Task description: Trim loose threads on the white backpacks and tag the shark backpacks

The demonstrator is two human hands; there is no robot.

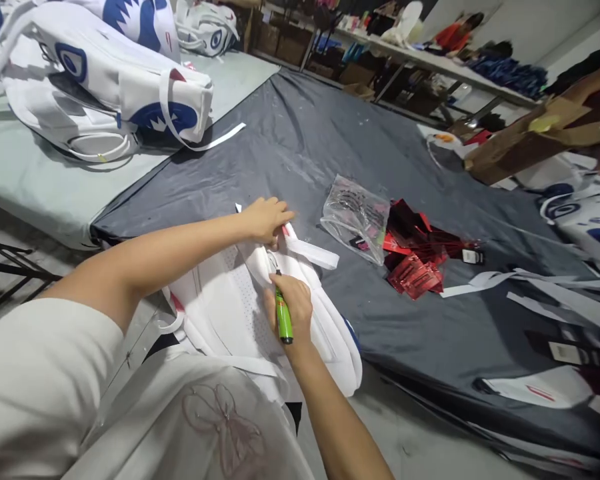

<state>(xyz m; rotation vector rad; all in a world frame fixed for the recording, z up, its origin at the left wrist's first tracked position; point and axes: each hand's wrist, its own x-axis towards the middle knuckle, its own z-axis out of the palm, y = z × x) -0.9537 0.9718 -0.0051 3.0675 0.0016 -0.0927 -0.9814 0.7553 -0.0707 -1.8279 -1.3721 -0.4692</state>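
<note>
A white bag (225, 300) with a perforated panel lies tilted at the table's near edge, against my body. My left hand (266, 220) is closed on the bag's upper end, by a white strap and a small red patch. Just below it, my right hand (295, 303) grips a slim green-handled tool (283, 319) with a black end. The tool's other end points at a small metal piece (272, 260) on the bag; its exact tip is hard to make out. A loose white strap (313, 253) sticks out to the right.
Finished-looking white and blue bags (125, 80) lie at the back left. A clear plastic bag (355, 217) and red packets (415, 267) sit right of the work. White straps (500, 277), a cardboard box (525, 140) and more bags are further right. A person (455, 37) is at a far table.
</note>
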